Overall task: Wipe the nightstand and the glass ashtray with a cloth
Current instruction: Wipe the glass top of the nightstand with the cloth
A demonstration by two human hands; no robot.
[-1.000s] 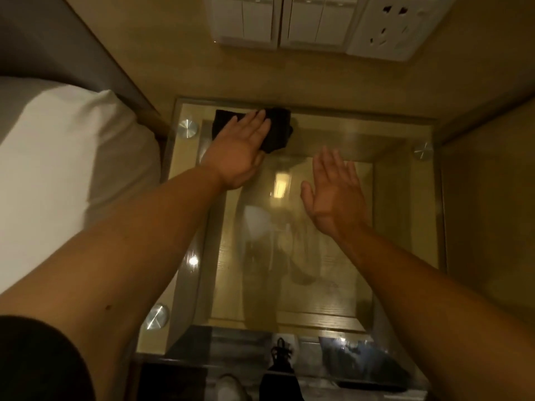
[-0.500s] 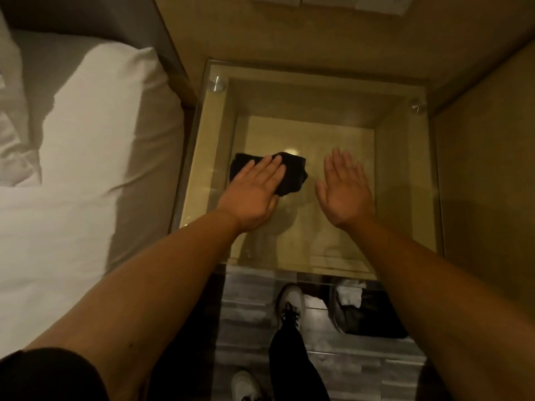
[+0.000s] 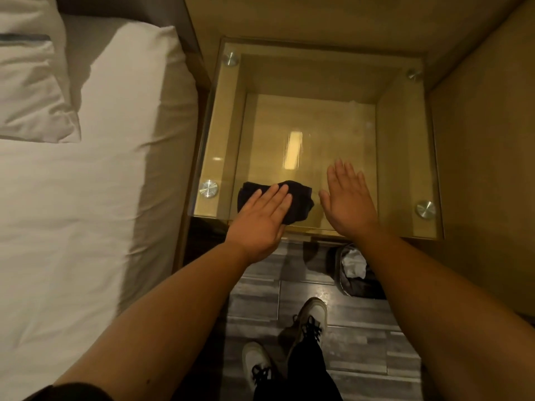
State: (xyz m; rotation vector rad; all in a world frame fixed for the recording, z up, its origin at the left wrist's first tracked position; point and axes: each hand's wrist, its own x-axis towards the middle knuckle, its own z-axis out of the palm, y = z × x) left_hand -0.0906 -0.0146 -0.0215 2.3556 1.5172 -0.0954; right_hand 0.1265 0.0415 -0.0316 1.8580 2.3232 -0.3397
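The nightstand (image 3: 405,157) has a glass top held by round metal studs over a wooden box. A dark cloth (image 3: 301,199) lies on the glass near its front left edge. My left hand (image 3: 260,221) lies flat on the cloth, fingers together and straight, pressing it down. My right hand (image 3: 347,201) rests flat on the glass just right of the cloth, fingers spread, holding nothing. No ashtray is in view.
A bed with a white sheet (image 3: 86,198) and pillow (image 3: 31,91) runs along the left of the nightstand. A waste bin (image 3: 353,270) with crumpled paper stands on the grey floor below the front edge. My shoes (image 3: 307,319) are on the floor. A wooden wall panel (image 3: 486,169) is at right.
My left hand has dragged the cloth from the back of the glass top to its front edge. My right hand has slid back alongside it. The view has tilted downward.
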